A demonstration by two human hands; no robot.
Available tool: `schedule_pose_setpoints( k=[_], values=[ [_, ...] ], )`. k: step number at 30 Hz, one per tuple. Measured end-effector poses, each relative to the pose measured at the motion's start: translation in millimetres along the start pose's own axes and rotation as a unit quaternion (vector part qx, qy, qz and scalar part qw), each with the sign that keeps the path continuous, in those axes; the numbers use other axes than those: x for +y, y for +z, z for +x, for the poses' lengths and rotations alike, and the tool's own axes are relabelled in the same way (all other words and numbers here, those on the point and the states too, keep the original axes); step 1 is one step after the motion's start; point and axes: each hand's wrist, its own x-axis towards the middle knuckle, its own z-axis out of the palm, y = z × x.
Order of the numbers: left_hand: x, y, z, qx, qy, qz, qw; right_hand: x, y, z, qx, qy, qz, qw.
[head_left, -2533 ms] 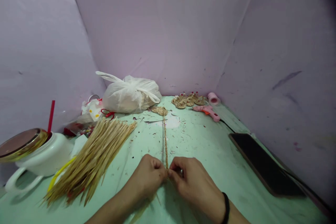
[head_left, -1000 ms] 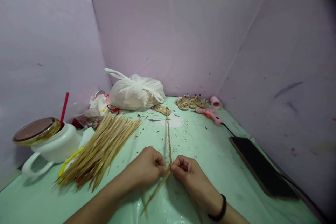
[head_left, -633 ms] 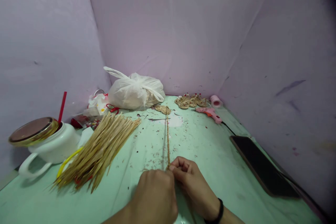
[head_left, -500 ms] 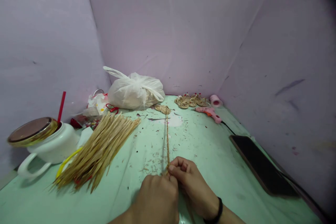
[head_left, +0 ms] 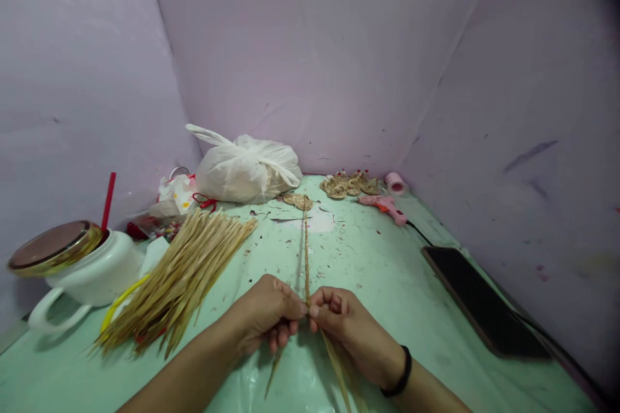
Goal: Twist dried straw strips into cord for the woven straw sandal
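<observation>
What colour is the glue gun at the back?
The glue gun is pink, seen in the head view.

One braid (head_left: pixel 306 251); one straw bundle (head_left: pixel 186 274); one bag (head_left: pixel 247 169); one phone (head_left: pixel 479 300)

The left hand (head_left: pixel 264 317) and right hand (head_left: pixel 341 326) are held side by side, knuckles up. Thumb and forefinger of each are pinched shut, the two pinches almost touching. The remaining fingers are curled under.
</observation>
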Motion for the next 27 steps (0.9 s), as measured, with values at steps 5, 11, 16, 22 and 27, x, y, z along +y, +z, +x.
schedule_pose_setpoints(
  k=[5,11,16,22,27],
  values=[
    [6,6,-2,0.026,0.023,0.019,0.999,1,-5,0,0.031,-0.051,-0.118,0.991],
    [5,11,1,0.050,0.035,0.022,0.998,1,-8,-3,0.055,-0.108,-0.282,0.952],
    [-8,14,9,0.075,0.080,0.043,0.993,-4,-8,-10,0.109,-0.096,-0.390,0.909],
    [-8,19,7,0.080,0.092,0.051,0.991,-6,1,-20,0.116,-0.020,-0.375,0.919],
    [0,19,1,0.078,0.032,-0.002,0.996,0,12,-27,0.082,-0.068,-0.410,0.906]
  ],
)
